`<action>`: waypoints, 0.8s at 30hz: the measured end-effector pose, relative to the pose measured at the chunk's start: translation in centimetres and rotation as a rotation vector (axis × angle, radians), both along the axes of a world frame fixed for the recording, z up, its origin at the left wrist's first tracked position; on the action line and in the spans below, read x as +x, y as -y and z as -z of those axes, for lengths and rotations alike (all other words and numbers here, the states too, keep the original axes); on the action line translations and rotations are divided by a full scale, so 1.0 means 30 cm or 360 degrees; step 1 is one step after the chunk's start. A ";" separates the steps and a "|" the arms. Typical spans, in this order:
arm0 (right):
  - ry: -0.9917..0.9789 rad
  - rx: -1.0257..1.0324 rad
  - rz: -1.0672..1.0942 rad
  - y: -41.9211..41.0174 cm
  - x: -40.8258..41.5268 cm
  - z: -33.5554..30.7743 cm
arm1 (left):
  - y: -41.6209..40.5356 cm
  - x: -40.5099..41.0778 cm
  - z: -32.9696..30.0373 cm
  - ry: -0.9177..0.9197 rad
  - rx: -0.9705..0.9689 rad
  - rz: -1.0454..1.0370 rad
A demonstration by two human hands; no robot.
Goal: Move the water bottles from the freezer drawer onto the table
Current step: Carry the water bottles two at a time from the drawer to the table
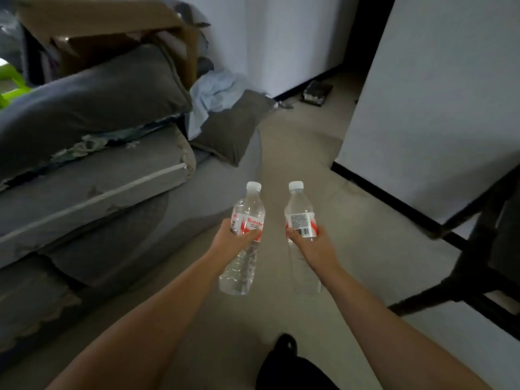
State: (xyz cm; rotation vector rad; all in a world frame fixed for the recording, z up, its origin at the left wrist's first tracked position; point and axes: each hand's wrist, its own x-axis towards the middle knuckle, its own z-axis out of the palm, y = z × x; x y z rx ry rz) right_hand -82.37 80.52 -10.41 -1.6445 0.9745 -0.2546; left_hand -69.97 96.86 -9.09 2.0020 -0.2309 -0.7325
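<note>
I hold two clear plastic water bottles with white caps and red-and-white labels out in front of me, above the floor. My left hand [235, 242] grips the left water bottle [247, 209] around its middle, cap pointing away and up. My right hand [312, 244] grips the right water bottle [299, 218] the same way, its barcode facing me. The two bottles are apart, side by side. No freezer drawer is in view. At the right edge stands a dark table frame [475, 249], only partly seen.
A grey sofa [98, 192] with cushions, a cardboard box [112, 26] and a pale cloth [216, 94] fills the left. White walls [436, 94] with a black skirting stand ahead and right, a passage of beige floor [295, 153] between. My dark shoe [284, 347] shows at the bottom.
</note>
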 end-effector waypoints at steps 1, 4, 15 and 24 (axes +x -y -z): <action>-0.0007 -0.0015 0.0031 0.082 0.039 -0.014 | 0.087 0.046 -0.018 -0.0002 -0.0013 0.0023; -0.0021 -0.0053 0.0115 0.257 0.121 -0.035 | 0.281 0.146 -0.043 0.0023 -0.0065 0.0079; -0.0019 0.0079 0.0539 0.763 0.437 0.029 | 0.917 0.546 -0.019 -0.0118 -0.0173 0.0480; 0.0124 0.0111 0.1077 1.202 0.689 -0.002 | 1.581 0.927 -0.053 -0.0123 -0.0163 0.1025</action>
